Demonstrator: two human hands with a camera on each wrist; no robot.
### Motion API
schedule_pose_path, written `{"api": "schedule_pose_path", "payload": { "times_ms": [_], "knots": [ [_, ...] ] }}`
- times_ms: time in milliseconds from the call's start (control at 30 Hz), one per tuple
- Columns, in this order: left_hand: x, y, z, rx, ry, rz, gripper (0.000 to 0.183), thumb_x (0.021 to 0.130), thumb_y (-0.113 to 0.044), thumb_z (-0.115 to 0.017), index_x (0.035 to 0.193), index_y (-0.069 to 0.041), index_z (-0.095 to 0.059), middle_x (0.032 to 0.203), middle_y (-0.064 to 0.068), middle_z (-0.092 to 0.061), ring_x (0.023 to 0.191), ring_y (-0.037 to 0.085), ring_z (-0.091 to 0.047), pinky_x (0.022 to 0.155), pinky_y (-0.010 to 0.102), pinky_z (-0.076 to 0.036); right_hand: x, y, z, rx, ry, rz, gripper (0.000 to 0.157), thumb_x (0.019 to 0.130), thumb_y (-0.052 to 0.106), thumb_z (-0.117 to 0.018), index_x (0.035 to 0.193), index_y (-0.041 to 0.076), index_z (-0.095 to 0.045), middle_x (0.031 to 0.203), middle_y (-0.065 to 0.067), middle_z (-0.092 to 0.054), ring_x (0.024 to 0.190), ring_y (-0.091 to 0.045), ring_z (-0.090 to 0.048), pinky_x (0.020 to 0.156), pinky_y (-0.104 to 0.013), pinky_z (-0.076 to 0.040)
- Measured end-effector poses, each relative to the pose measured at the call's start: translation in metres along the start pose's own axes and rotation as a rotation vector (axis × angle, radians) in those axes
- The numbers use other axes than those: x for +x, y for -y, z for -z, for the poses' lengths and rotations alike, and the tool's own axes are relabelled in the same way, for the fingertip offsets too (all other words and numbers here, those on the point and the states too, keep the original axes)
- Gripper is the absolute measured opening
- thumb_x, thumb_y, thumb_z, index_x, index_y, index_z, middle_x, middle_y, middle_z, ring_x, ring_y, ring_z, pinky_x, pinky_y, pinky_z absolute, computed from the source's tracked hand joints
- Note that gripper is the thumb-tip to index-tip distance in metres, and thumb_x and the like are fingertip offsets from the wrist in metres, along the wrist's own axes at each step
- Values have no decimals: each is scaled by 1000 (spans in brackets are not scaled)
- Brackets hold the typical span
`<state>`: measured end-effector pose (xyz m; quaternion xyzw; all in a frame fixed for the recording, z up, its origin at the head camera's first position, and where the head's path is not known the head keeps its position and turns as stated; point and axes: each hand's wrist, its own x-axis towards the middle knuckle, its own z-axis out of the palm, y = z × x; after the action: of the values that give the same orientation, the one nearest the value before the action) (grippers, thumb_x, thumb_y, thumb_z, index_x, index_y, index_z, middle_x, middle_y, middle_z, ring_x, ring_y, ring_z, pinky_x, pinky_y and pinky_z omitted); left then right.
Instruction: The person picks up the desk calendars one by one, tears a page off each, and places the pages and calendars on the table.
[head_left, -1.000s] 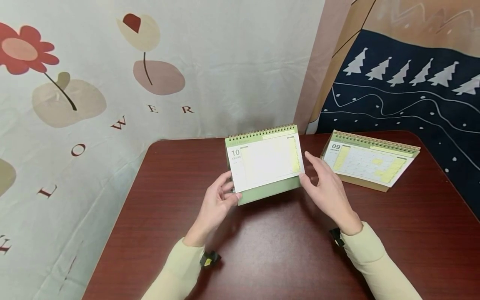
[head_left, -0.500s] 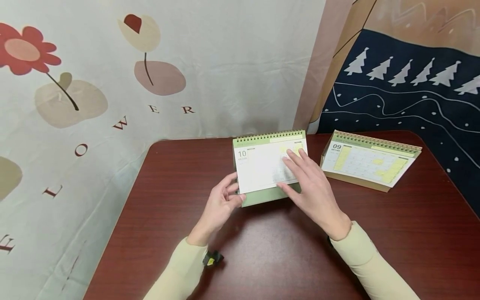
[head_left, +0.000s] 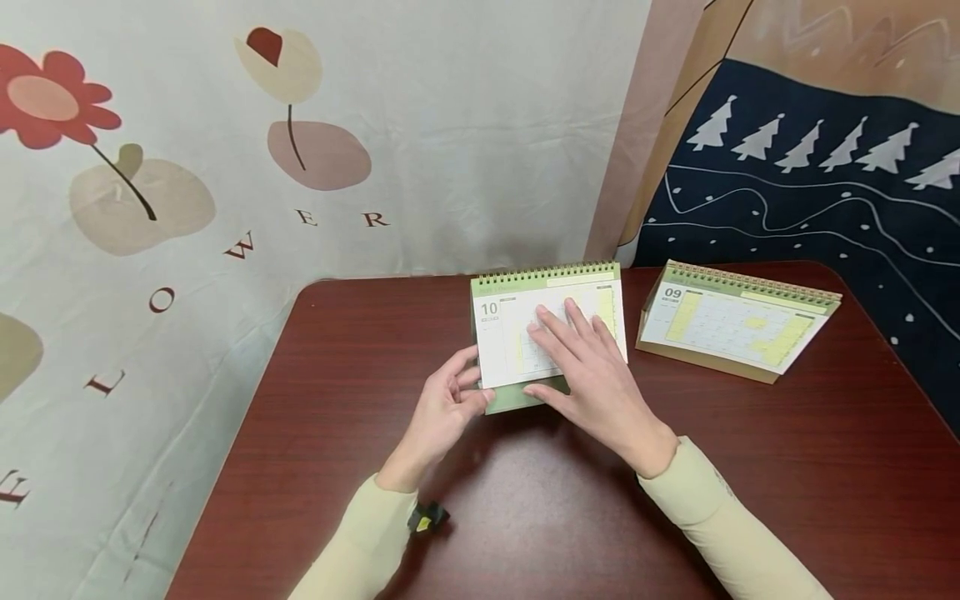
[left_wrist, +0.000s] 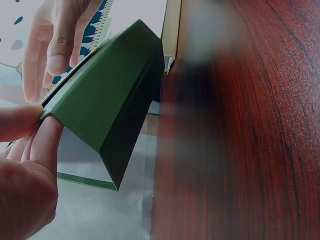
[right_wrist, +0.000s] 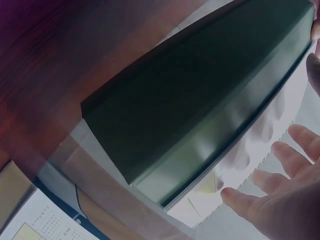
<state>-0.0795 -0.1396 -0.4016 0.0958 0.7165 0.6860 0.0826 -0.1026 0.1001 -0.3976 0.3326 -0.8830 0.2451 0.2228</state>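
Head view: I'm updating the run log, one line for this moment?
left hand grips calendar marked 10 | right hand spread before it | calendar marked 09 at right

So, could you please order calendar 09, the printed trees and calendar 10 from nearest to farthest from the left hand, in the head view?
1. Calendar 10, in its grip.
2. Calendar 09, right side.
3. Printed trees, back right.

2 desk cals, 2 hands, 1 tbl.
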Motion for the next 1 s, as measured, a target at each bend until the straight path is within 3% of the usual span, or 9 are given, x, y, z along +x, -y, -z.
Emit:
{"api": "schedule_pose_path", "payload": {
  "times_ms": [233, 1000],
  "knots": [
    [-1, -2, 0, 21, -3, -10, 62, 91, 14, -61, 150, 5, -44, 131, 28, -65, 102, 36, -73, 76, 24, -58, -1, 0, -3, -39, -7, 18, 78, 81, 35, -90, 147, 8, -57, 162, -8, -43, 154, -37, -27, 120, -63, -24],
    [-3, 0, -1, 42, -24, -1, 64, 90, 13, -64, 151, 5, -44, 129, 27, -67, 103, 34, -73, 78, 23, -58, -2, -1, -5, -37, -68, 34, 68, 81, 35, -88, 140, 12, -63, 158, -9, -47, 151, -39, -33, 115, -68, -29]
  ]
}}
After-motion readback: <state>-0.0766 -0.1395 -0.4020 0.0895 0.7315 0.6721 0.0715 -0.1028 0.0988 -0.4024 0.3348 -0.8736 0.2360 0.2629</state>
